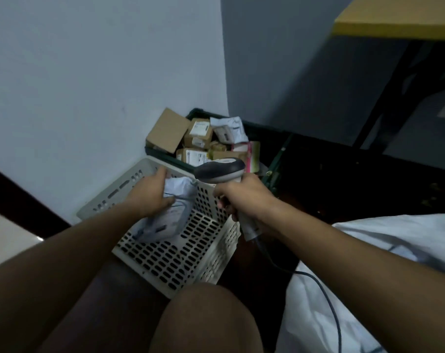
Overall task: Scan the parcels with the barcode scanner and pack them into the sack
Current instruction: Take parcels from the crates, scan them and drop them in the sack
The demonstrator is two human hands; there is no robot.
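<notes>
Label on grey parcel [165, 220] blurred; left hand [150, 194] grips it, right hand [244, 197] grips scanner [220, 170].

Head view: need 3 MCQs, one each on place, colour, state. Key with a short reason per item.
1. Where is the grey poly-bag parcel?
A. in the white perforated basket
B. in the sack
C. on the yellow tabletop

2. What colour is the crate that holds the cardboard boxes?
A. red
B. dark green
C. white

3. What is the right hand doing?
A. hanging idle
B. pressing flat on the sack
C. gripping the barcode scanner

Key:
1 A, it lies inside the basket under the left hand.
2 B, its rim shows dark green by the wall.
3 C, fingers wrap the scanner's handle.
</notes>
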